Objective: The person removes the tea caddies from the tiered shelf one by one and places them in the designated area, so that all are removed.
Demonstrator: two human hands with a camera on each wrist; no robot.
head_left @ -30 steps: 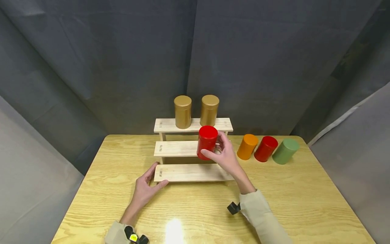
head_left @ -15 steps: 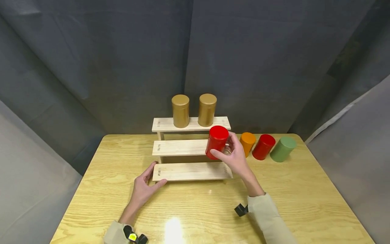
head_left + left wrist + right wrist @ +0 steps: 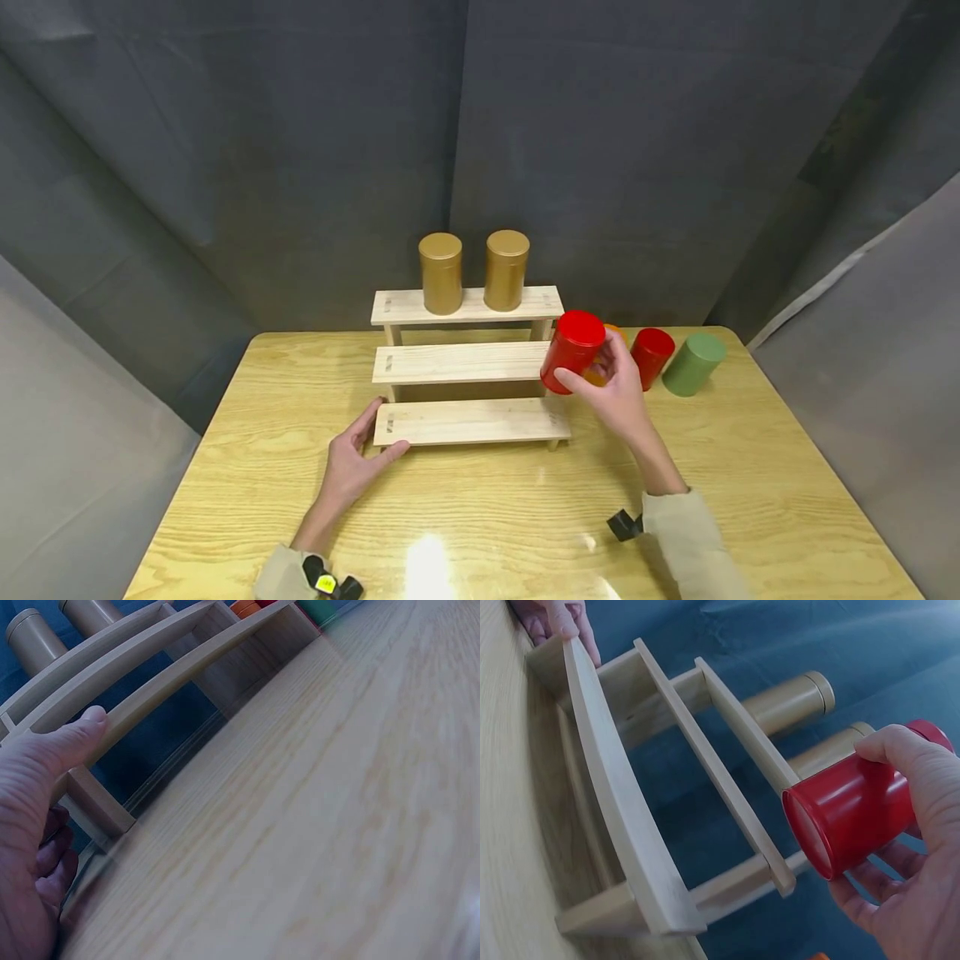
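Observation:
My right hand (image 3: 611, 396) holds a shiny red lidded tin (image 3: 572, 354) between thumb and fingers. The tin is raised, slightly tilted, at the right end of the middle step of a three-step wooden display rack (image 3: 472, 423). In the right wrist view, the bottom of the red tin (image 3: 862, 806) points toward the steps. My left hand (image 3: 352, 458) grips the left end of the lowest step, its thumb (image 3: 86, 735) along the front edge and the fingers around the side. Two gold tins (image 3: 441, 275) stand upright on the top step.
Right of the rack, on the wooden table (image 3: 480, 517), are an orange tin (image 3: 595, 377) partly hidden behind my right hand, another red tin (image 3: 651, 358) and a green tin (image 3: 693, 364). A dark grey curtain (image 3: 337, 167) hangs close behind the rack.
The right hand has carried the red tin rightward, from over the middle step to its right end, now overlapping the orange tin. My left hand keeps its grip on the rack.

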